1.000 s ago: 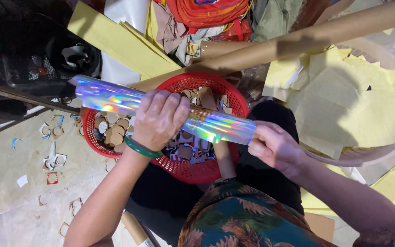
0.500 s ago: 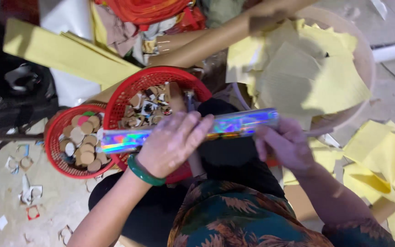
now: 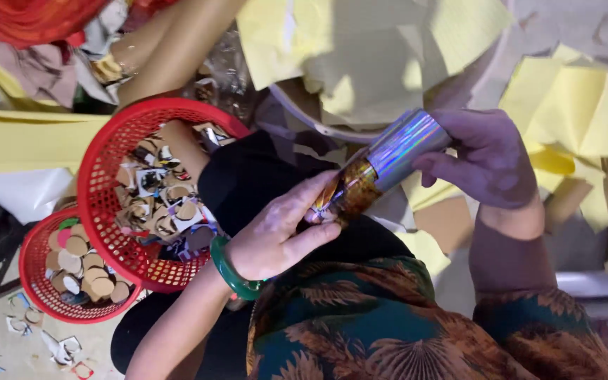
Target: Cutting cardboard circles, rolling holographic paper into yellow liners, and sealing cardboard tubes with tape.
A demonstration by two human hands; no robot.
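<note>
Both hands hold one thing, a holographic foil tube [image 3: 381, 169] that runs diagonally through the centre of the frame, over the lap. The right hand [image 3: 490, 158], right of centre, has its grip closed round the upper, silvery rainbow end, with the fingers curled over the top. The left hand [image 3: 276, 236], lower centre, pinches the lower end, where the foil reflects amber and brown; thumb and fingertips press on the tube's mouth. A green bangle [image 3: 230, 271] sits on the left wrist.

Step in hand, by my reading: rolling or tightening the foil into a narrow tube, with one end held steady and the other turned. A next move would call for even pressure at both ends, so that the roll neither springs open nor creases.

Outward, at left of the frame, a large red basket [image 3: 93, 176] holds cut card pieces, some printed. Lower left, a smaller red basket [image 3: 33, 278] holds round tan discs and touches the larger one. Yellow paper sheets [image 3: 585, 112] lie along the top and upper right. A round tub [image 3: 318, 123] at upper centre holds more yellow paper. Paper scraps [image 3: 61, 348] litter the floor at bottom left.
</note>
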